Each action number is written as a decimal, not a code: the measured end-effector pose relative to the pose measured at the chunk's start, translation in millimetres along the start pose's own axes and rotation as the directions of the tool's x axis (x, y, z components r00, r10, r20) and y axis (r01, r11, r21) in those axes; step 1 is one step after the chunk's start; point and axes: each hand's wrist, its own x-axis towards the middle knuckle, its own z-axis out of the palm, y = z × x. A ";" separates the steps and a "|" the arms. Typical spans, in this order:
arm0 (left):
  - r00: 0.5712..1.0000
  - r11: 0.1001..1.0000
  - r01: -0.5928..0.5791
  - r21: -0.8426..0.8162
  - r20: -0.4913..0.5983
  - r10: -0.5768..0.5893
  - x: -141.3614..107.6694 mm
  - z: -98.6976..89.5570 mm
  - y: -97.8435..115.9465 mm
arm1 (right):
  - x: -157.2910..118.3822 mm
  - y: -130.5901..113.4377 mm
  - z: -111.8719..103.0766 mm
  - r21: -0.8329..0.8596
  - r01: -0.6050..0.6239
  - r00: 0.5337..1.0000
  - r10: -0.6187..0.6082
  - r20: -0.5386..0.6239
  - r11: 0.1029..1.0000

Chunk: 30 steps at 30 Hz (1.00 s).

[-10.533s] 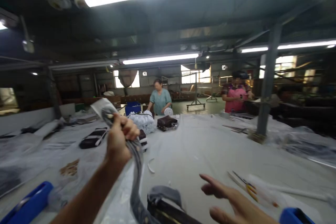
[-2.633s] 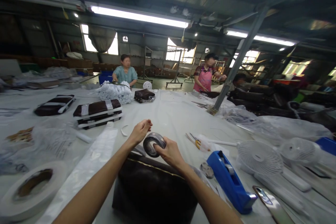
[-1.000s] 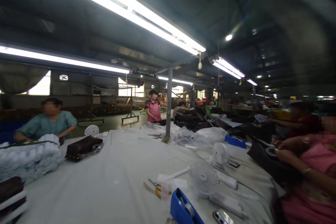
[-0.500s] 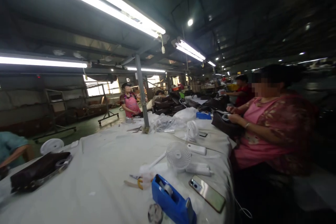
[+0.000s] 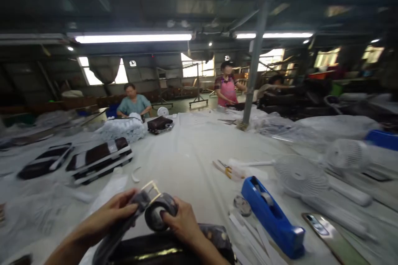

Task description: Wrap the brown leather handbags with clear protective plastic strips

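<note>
My left hand (image 5: pixel 116 211) is closed on a dark strap (image 5: pixel 108 236), close to a gold-coloured buckle (image 5: pixel 151 191). My right hand (image 5: pixel 186 221) grips a dark coil (image 5: pixel 155 218), its thumb pressed on the pale centre; the coil looks like rolled-up strap. Buckle and coil are side by side between the hands. Just below them lies a dark bag (image 5: pixel 143 242) with a shiny gold line along its top, partly hidden by my right forearm. To the right stand a blue tape dispenser (image 5: pixel 273 219) and a small round roll (image 5: pixel 241 205).
Wrapped dark bags (image 5: pixel 99 157) lie at left. White fans (image 5: pixel 300 176), a phone (image 5: pixel 336 236), yellow-handled snips (image 5: pixel 228 170) and white strips (image 5: pixel 251 232) are on the right. A post (image 5: pixel 253 66) rises from the table. Co-workers (image 5: pixel 133 101) sit or stand beyond.
The view has swung left and down. Both my hands, the strap, the coil and the near bag now show; the co-worker at the right has left the picture.
</note>
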 end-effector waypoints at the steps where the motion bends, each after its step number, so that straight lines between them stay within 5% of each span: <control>1: 1.000 1.000 -0.029 -0.009 0.010 0.029 -3.3 -2.2 -1.8 | 2.2 -0.4 0.6 0.019 0.020 1.000 -0.021 0.023 1.000; 6: 0.988 0.991 -0.107 -0.079 0.103 0.115 5.2 1.2 -5.0 | -0.6 -7.1 -1.4 0.083 0.057 0.991 -0.066 0.119 0.995; 13: 0.969 0.939 0.066 -0.338 0.244 0.019 15.7 -1.1 -25.7 | -0.3 -10.8 1.7 0.149 0.080 0.967 -0.113 0.229 0.986; 22: 0.896 0.990 0.140 -0.032 0.429 -0.113 7.8 -7.6 -13.1 | -6.6 -9.0 7.8 0.127 0.149 0.957 -0.175 0.232 0.981; 30: 0.898 0.981 0.120 -0.155 0.438 -0.041 8.1 -4.5 -16.1 | -8.9 -6.4 13.1 0.072 0.132 0.965 -0.144 0.218 0.989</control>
